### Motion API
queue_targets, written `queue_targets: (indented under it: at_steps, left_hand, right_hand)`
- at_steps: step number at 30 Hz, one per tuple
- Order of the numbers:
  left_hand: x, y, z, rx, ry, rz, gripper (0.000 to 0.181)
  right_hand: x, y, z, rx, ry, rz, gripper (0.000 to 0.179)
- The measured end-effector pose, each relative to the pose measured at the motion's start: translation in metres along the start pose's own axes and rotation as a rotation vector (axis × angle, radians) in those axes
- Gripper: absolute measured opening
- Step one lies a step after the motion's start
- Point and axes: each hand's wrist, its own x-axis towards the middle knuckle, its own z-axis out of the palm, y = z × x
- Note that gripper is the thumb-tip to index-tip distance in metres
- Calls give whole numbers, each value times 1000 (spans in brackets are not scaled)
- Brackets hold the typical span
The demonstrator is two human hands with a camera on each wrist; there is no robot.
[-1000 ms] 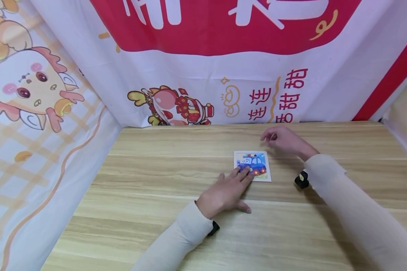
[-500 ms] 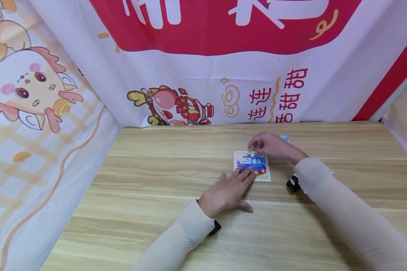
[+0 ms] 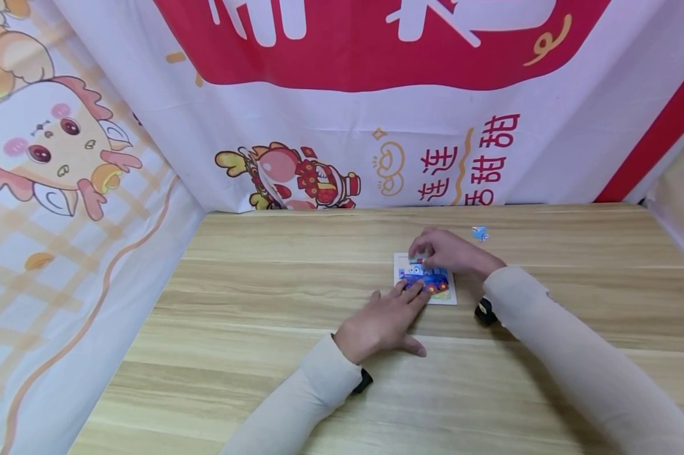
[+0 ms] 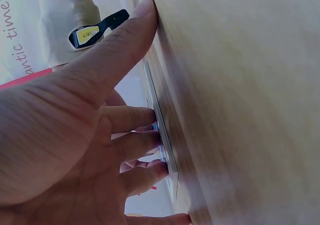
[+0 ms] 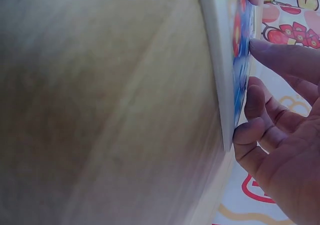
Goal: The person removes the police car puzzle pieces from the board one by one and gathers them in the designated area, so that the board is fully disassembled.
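A small white-framed jigsaw puzzle (image 3: 447, 297) with a blue cartoon police car lies on the wooden table. My left hand (image 3: 378, 322) reaches over its near left edge, fingers spread and fairly straight, fingertips resting on the picture and thumb out on the table. The right hand (image 3: 447, 249) bends over the upper part, its curled fingers and thumb down at the picture. In the right wrist view, the right thumb (image 5: 275, 55) touches the puzzle's surface and other fingers sit at the frame's edge. I cannot tell whether a piece is between those fingertips.
One loose light-blue puzzle piece (image 3: 480, 234) lies on the table beyond the right hand. Printed cloth (image 3: 319, 114) stands along the table's back edge, and another patterned cloth (image 3: 63, 253) hangs at the left.
The right hand has moved left and come down from beside the puzzle onto its upper part, uncovering the loose piece. My left hand has stayed nearly still on the puzzle.
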Motion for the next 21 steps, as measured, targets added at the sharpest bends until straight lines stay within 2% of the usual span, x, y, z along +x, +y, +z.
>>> queue_targets:
  at_steps: [21]
  left_hand:
    - [1,1,-2,-32,-25,-6,103]
  right_hand:
    - [1,-7,0,44,-71,81,27]
